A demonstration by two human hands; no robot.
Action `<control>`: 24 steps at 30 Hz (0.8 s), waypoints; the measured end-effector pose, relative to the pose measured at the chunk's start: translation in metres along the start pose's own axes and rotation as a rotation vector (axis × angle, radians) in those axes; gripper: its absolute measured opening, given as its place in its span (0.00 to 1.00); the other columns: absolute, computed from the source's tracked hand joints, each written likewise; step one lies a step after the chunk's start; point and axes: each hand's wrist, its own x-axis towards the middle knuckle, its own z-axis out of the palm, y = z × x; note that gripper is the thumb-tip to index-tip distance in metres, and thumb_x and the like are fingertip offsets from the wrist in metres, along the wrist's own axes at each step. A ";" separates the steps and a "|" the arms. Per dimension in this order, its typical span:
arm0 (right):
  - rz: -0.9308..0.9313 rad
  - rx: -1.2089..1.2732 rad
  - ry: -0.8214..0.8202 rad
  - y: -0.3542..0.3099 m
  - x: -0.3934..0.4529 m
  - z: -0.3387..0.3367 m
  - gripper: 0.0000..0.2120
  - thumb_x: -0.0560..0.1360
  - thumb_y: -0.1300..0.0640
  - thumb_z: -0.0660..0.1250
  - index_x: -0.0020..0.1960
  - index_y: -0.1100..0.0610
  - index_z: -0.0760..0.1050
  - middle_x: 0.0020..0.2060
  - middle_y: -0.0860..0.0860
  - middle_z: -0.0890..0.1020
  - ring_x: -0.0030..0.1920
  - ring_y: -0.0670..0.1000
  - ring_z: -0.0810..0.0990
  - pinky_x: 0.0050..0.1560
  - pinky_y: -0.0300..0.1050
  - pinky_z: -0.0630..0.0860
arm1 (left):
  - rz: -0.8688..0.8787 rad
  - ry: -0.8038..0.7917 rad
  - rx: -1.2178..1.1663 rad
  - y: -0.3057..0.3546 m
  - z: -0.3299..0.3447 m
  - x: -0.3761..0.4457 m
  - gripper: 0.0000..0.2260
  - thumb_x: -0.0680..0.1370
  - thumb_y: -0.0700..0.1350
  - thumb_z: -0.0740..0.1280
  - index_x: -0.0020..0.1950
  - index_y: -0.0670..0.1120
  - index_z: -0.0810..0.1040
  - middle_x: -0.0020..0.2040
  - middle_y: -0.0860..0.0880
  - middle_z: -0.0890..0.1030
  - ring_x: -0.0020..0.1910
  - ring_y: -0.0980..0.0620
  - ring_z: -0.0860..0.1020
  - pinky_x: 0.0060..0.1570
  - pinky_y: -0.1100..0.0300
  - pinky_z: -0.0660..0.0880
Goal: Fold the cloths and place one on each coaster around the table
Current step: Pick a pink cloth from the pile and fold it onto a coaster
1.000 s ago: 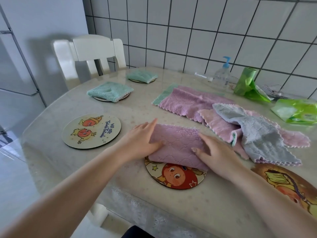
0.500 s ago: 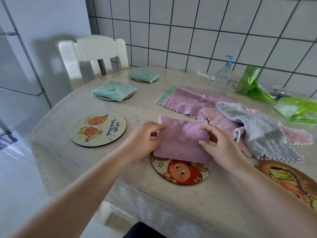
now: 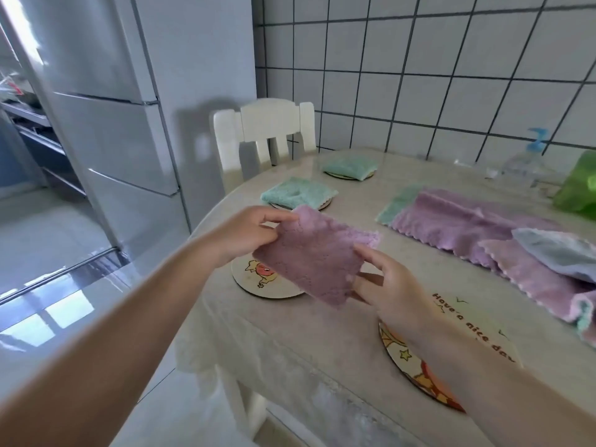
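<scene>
A folded purple cloth (image 3: 317, 256) hangs in the air above a round cartoon coaster (image 3: 254, 280) near the table's left edge. My left hand (image 3: 248, 235) pinches its far left corner, and my right hand (image 3: 385, 287) grips its near right edge. Two folded teal cloths (image 3: 296, 193) (image 3: 350, 164) lie on coasters further back. Another coaster (image 3: 409, 359) sits partly under my right forearm. Unfolded purple, pink and grey cloths (image 3: 483, 230) are heaped at the right.
A white chair (image 3: 267, 130) stands at the table's far left end, with a fridge (image 3: 106, 101) beside it. A clear pump bottle (image 3: 529, 159) and a green bag (image 3: 580, 185) stand near the tiled wall. The table edge (image 3: 290, 343) runs close to me.
Both hands lifted the folded purple cloth off the near coaster and carried it left, above the neighbouring coaster. My view swung left and upward.
</scene>
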 end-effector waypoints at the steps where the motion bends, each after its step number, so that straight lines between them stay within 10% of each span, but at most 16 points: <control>1: -0.003 -0.010 -0.026 -0.003 0.004 0.008 0.18 0.75 0.63 0.66 0.60 0.46 0.74 0.42 0.29 0.77 0.54 0.45 0.80 0.60 0.53 0.75 | -0.018 0.001 0.008 -0.007 -0.007 0.001 0.23 0.75 0.33 0.58 0.63 0.54 0.76 0.66 0.57 0.72 0.65 0.59 0.69 0.66 0.58 0.65; 3: -0.006 -0.024 -0.044 -0.006 0.014 0.024 0.14 0.73 0.66 0.65 0.44 0.46 0.77 0.37 0.34 0.81 0.51 0.48 0.82 0.57 0.56 0.75 | -0.042 0.016 0.033 -0.018 -0.017 0.001 0.22 0.75 0.34 0.58 0.62 0.55 0.76 0.66 0.57 0.73 0.65 0.59 0.69 0.67 0.58 0.64; 7: -0.059 -0.030 -0.060 -0.002 0.025 0.047 0.09 0.72 0.67 0.65 0.51 0.60 0.75 0.49 0.58 0.82 0.52 0.58 0.79 0.52 0.55 0.75 | -0.075 0.039 0.080 -0.035 -0.027 0.005 0.21 0.75 0.35 0.58 0.62 0.55 0.76 0.65 0.57 0.74 0.63 0.58 0.70 0.65 0.59 0.66; 12: -0.001 -0.130 -0.144 0.008 0.030 0.061 0.19 0.66 0.48 0.64 0.56 0.50 0.73 0.57 0.54 0.76 0.54 0.52 0.78 0.57 0.53 0.76 | -0.058 -0.017 0.111 -0.042 -0.024 0.008 0.20 0.77 0.35 0.59 0.66 0.50 0.73 0.59 0.53 0.76 0.50 0.62 0.74 0.48 0.74 0.67; 15: 0.035 -0.252 -0.142 0.005 0.028 0.059 0.23 0.72 0.55 0.66 0.66 0.53 0.68 0.61 0.49 0.69 0.56 0.48 0.74 0.56 0.38 0.68 | -0.031 -0.037 0.227 -0.047 -0.021 0.009 0.18 0.77 0.35 0.60 0.66 0.46 0.74 0.58 0.46 0.78 0.42 0.65 0.72 0.38 0.79 0.65; 19: -0.030 -0.439 0.009 0.005 0.018 0.057 0.29 0.74 0.53 0.65 0.73 0.49 0.59 0.60 0.47 0.60 0.55 0.46 0.69 0.54 0.35 0.64 | -0.011 0.062 0.504 -0.051 -0.020 0.010 0.16 0.75 0.42 0.63 0.63 0.47 0.76 0.65 0.48 0.75 0.65 0.51 0.70 0.62 0.63 0.61; 24: -0.197 -0.811 -0.060 0.006 0.032 0.069 0.27 0.78 0.47 0.56 0.74 0.50 0.54 0.74 0.52 0.51 0.74 0.53 0.48 0.73 0.54 0.51 | 0.222 0.127 0.492 -0.035 0.005 0.010 0.16 0.75 0.38 0.61 0.63 0.41 0.75 0.66 0.45 0.74 0.69 0.47 0.66 0.65 0.58 0.59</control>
